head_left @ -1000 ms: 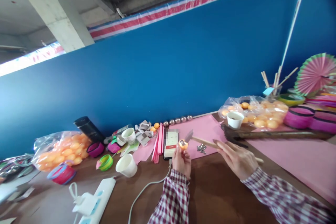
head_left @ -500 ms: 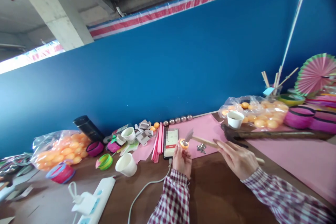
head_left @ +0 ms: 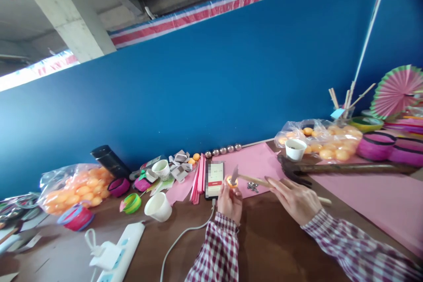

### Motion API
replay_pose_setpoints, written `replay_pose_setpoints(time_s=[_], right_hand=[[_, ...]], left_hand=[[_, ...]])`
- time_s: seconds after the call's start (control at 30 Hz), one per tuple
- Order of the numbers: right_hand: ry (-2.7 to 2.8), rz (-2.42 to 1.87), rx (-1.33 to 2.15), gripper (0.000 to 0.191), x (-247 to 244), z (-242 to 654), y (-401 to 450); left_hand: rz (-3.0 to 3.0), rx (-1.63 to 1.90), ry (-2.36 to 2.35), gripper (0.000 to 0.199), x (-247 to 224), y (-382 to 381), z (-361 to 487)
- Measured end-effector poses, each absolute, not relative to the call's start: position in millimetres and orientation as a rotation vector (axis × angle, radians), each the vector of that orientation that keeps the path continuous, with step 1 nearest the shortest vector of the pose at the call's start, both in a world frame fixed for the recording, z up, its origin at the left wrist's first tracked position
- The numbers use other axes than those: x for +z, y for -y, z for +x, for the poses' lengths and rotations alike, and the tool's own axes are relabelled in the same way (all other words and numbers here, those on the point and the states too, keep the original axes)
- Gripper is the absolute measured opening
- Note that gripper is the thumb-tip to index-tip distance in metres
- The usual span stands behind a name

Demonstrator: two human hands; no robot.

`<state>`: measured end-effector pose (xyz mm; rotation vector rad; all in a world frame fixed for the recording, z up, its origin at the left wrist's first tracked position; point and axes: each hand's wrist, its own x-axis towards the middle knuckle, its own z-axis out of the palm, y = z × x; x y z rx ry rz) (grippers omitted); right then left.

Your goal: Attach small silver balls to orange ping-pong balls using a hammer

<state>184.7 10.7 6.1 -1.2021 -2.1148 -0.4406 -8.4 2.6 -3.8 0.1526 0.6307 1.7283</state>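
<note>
My left hand (head_left: 230, 203) is closed around an orange plastic ball (head_left: 229, 180), with something metallic showing at its top. My right hand (head_left: 295, 198) grips the pale wooden handle of a small hammer (head_left: 254, 179). Its grey, pointed metal head sits crosswise at the end and meets the top of the ball; whether it touches is too small to tell. Between the hands, a little pile of shiny metal pieces (head_left: 253, 187) lies on pink paper (head_left: 246, 158). A phone (head_left: 214, 180) with a lit screen lies just behind my left hand.
Bags of orange balls (head_left: 82, 189) stand left and right. A large wooden-handled hammer (head_left: 346, 168) lies beyond my right hand, near a white cup (head_left: 295, 150). Several steel balls (head_left: 223, 151) line the wall. Another white cup (head_left: 158, 207), a power strip (head_left: 128, 242) and a cable (head_left: 185, 232) are leftward.
The hammer's head has come down and slightly left onto the orange ball, my right hand moving with it. My left hand keeps its hold, almost still.
</note>
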Motion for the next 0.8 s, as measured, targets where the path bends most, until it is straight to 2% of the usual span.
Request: replay_pose_setpoints(time_s=[0.33,0.63,0.8], right_hand=[[2.107,-1.243,-0.442,0.032,3.3,185.4,-11.8],[2.067,-1.243,-0.393,0.034,2.3,187.9,-12.8],[2.082,-1.260,-0.418,0.032,3.3,186.2,-12.2]], left_hand=[[0.083,1.715,-0.661,0.006,-3.4,-3.0,-8.3],[0.247,1.740,-0.657,0.025,-2.0,-1.3,-7.1],[0.275,1.753,-0.647,0.019,-6.0,-3.4,-5.0]])
